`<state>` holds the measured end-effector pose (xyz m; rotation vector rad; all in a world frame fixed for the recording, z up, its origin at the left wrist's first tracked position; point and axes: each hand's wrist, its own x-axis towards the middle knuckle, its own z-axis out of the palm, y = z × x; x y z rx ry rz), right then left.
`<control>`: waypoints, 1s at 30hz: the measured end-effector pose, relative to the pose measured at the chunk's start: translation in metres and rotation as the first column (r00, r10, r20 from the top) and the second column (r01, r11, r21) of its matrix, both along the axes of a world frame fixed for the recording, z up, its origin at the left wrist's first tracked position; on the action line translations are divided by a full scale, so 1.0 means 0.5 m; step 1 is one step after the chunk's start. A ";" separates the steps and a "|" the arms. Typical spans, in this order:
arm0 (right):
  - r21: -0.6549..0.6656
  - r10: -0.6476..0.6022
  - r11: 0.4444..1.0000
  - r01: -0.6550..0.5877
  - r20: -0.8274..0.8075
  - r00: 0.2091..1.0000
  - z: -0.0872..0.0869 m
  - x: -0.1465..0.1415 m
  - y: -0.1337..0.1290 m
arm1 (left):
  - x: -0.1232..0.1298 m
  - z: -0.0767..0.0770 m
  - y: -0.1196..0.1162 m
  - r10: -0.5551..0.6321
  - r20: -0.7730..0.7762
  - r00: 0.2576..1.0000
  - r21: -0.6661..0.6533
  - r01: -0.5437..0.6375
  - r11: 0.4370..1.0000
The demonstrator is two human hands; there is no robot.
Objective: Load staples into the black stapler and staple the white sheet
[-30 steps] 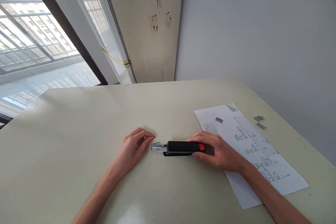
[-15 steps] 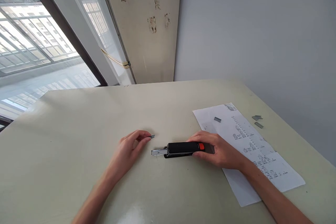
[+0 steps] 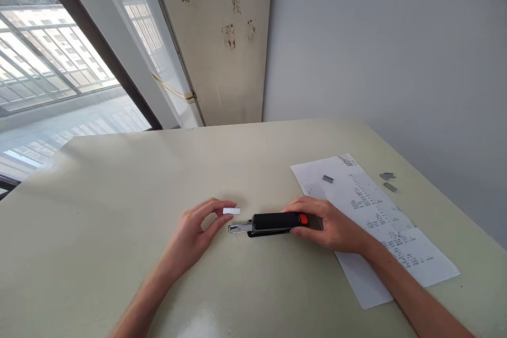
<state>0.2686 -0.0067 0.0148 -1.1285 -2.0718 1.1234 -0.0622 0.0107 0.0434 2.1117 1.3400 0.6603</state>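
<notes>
A black stapler with an orange-red patch lies sideways on the table, its metal staple tray sticking out toward the left. My right hand is closed around its right end. Between the thumb and fingertips of my left hand is a short strip of staples, its bright face turned up. The strip is just above and behind the tray's tip, apart from it.
A printed sheet of paper lies to the right, partly under my right forearm. One staple strip rests on it. More strips lie beyond its right edge. A wall and a window border the table.
My left hand has shifted slightly to the right and turned the staple strip, so its broad bright face now shows. My right hand and the stapler have stayed in place.
</notes>
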 end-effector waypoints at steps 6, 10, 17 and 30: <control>-0.008 -0.006 1.000 0.006 0.001 1.000 0.002 -0.001 0.000 | 0.000 0.008 -0.008 -0.126 -0.027 0.992 0.065 0.128 0.990; -0.010 -0.004 1.000 0.004 0.001 1.000 0.001 0.000 0.000 | 0.004 -0.001 -0.009 -0.210 -0.078 0.975 0.101 0.217 0.971; -0.014 -0.010 1.000 0.010 0.006 1.000 0.006 -0.001 -0.001 | 0.003 -0.018 -0.007 -0.229 -0.127 0.965 0.149 0.247 0.958; -0.044 -0.009 0.999 0.009 -0.003 1.000 0.007 -0.002 -0.001 | 0.004 -0.015 -0.007 -0.246 -0.123 0.961 0.159 0.264 0.951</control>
